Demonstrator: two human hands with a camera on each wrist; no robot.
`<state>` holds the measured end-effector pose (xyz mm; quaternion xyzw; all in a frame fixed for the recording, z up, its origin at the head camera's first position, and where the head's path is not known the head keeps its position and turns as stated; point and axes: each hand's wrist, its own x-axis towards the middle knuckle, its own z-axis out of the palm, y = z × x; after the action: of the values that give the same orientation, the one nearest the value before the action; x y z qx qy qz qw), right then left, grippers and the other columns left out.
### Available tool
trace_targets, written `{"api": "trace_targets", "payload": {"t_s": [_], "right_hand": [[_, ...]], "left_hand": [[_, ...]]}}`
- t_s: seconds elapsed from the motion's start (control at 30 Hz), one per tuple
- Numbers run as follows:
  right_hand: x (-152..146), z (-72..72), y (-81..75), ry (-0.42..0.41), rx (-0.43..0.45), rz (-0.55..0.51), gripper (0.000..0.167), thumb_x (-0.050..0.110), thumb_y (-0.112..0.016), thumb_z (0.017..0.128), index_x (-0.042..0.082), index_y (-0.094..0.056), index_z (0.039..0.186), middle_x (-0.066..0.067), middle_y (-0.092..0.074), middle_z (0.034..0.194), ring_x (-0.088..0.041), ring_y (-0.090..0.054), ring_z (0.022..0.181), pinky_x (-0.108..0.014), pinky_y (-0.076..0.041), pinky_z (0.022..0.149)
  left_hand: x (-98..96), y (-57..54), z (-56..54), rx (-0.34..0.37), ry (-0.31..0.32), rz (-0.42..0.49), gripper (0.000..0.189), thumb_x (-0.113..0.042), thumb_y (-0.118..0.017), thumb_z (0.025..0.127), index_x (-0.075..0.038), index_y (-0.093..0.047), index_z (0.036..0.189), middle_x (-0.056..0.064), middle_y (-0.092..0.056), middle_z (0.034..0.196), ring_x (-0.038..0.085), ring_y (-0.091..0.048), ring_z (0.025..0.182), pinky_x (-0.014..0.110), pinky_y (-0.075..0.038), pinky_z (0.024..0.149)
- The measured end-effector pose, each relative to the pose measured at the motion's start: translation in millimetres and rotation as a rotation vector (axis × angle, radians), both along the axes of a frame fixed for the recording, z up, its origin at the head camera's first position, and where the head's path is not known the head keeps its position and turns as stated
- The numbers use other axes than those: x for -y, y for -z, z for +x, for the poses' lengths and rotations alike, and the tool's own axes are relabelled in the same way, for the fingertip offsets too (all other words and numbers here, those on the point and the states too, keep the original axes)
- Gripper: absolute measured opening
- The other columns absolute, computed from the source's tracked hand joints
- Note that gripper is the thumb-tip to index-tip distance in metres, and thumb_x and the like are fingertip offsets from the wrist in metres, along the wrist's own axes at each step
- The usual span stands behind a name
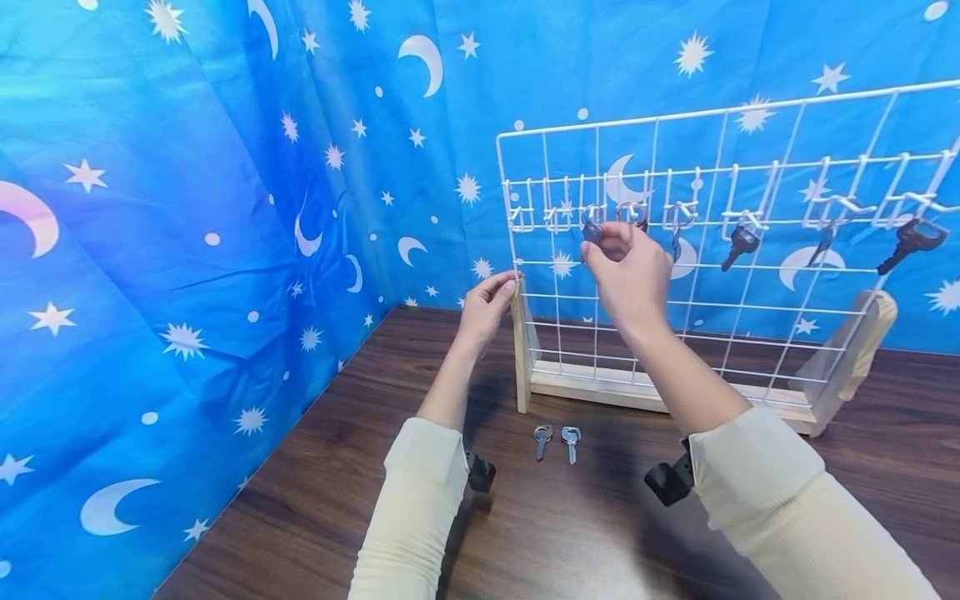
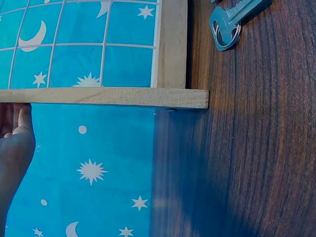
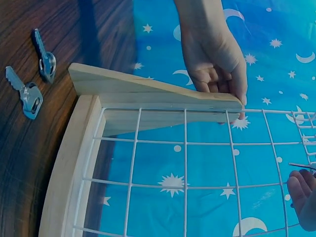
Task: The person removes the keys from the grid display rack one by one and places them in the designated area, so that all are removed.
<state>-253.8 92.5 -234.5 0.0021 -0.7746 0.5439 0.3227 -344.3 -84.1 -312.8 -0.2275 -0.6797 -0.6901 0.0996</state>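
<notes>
My right hand (image 1: 633,271) is raised at the white wire grid rack (image 1: 615,264), fingertips pinching a dark-headed key (image 1: 592,229) at the third hook from the left. Whether its ring sits fully on that hook I cannot tell. In the right wrist view only the fingers of this hand (image 3: 303,197) show at the right edge. My left hand (image 1: 483,312) grips the top of the rack's left wooden upright (image 1: 521,350), thumb and fingers on either side, as the right wrist view confirms. Two loose silver keys with rings, a left key (image 1: 542,442) and a right key (image 1: 572,444), lie on the table.
Farther right, more keys hang from the hooks, among them a dark key (image 1: 742,243) and another dark key (image 1: 911,242). The rack's right wooden foot (image 1: 851,358) stands on the dark wood table (image 1: 525,533). A blue curtain (image 1: 225,208) with moons and stars hangs close behind and left.
</notes>
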Motion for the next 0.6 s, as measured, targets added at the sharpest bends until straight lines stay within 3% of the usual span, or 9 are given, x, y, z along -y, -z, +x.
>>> {"api": "trace_targets", "payload": {"t_s": [0.13, 0.3, 0.6], "right_hand": [[0.5, -2.5, -2.6, 0.022, 0.007, -0.008, 0.028, 0.021, -0.063, 0.088, 0.003, -0.065, 0.109, -0.012, -0.068, 0.099, -0.020, -0.063, 0.092, -0.028, -0.050, 0.076], [-0.5, -2.4, -4.0, 0.039, 0.007, 0.000, 0.024, 0.019, -0.060, 0.090, 0.003, -0.067, 0.106, -0.013, -0.067, 0.089, -0.017, -0.062, 0.081, -0.019, -0.045, 0.063], [-2.7, 2.6, -4.3, 0.008, -0.016, 0.013, 0.023, 0.013, -0.058, 0.090, 0.002, -0.066, 0.108, -0.011, -0.065, 0.077, -0.012, -0.060, 0.069, -0.015, -0.042, 0.050]], "left_hand": [[0.0, 0.5, -0.5, -0.003, -0.013, -0.012, 0.029, -0.008, -0.051, 0.095, 0.009, -0.055, 0.119, 0.021, -0.058, 0.119, 0.024, -0.057, 0.107, 0.030, -0.049, 0.090], [-1.0, 1.4, -1.5, 0.008, -0.012, 0.007, 0.029, -0.007, -0.051, 0.095, 0.009, -0.055, 0.119, 0.021, -0.058, 0.119, 0.024, -0.057, 0.106, 0.030, -0.049, 0.090], [-0.6, 2.6, -3.3, 0.010, -0.003, 0.007, 0.030, -0.008, -0.051, 0.095, 0.008, -0.055, 0.120, 0.020, -0.057, 0.120, 0.026, -0.056, 0.109, 0.029, -0.048, 0.091]]}}
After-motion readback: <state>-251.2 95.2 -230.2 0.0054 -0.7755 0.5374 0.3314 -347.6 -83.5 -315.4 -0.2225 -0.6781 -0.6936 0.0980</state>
